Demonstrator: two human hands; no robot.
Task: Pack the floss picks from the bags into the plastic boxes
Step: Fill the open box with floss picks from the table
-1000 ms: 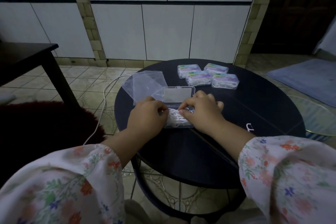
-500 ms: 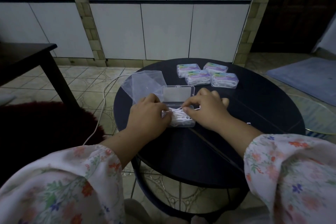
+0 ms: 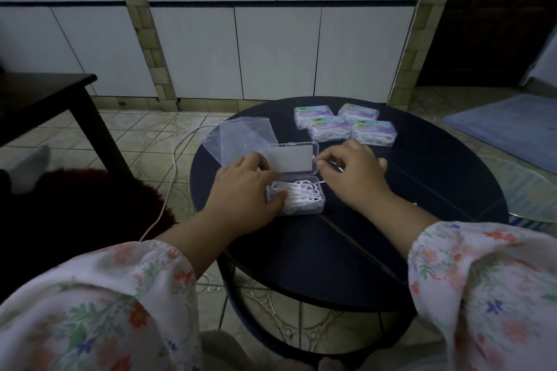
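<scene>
A clear plastic box lies open on the round black table (image 3: 437, 178), its base (image 3: 313, 210) full of white floss picks (image 3: 298, 194) and its lid (image 3: 291, 157) folded back behind it. My left hand (image 3: 244, 187) grips the base's left end, thumb on the near left corner. My right hand (image 3: 352, 172) pinches the lid's right edge with curled fingertips. One pick's tip pokes out over the base's right rim. Empty clear bags (image 3: 241, 137) lie behind my left hand.
Four closed, filled boxes (image 3: 345, 126) sit grouped at the table's far side. A white cable (image 3: 173, 166) runs over the tiled floor at the left, by a dark red rug (image 3: 84, 205) and a dark table's leg (image 3: 93, 126). A blue mat (image 3: 506, 126) lies at the right.
My right hand left the picks in the base and moved up to the lid's right edge. My left hand drew back to the base's left end, uncovering the picks.
</scene>
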